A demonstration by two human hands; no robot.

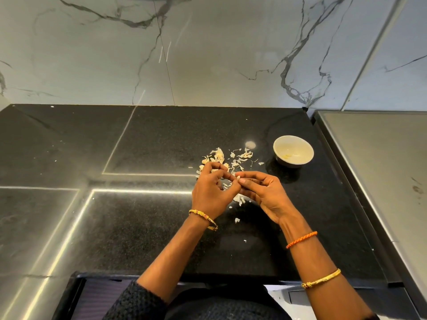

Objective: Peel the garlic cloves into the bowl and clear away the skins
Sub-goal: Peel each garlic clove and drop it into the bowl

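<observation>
Pinching a pale garlic clove (pixel 238 179) between them, the left hand (pixel 211 192) and right hand (pixel 265 192) meet fingertip to fingertip above the black countertop (pixel 150 227), fingers of both curled round the clove. Papery garlic skins (pixel 221 158) lie scattered under and just beyond the hands. Further right, apart from the skins, stands a white bowl (pixel 293 151) with a few peeled cloves (pixel 292 155) inside.

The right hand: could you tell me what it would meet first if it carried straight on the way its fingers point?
Its fingers point left, so the right hand would almost at once meet the left hand, which pinches the same garlic clove; their fingertips already nearly touch there.
</observation>
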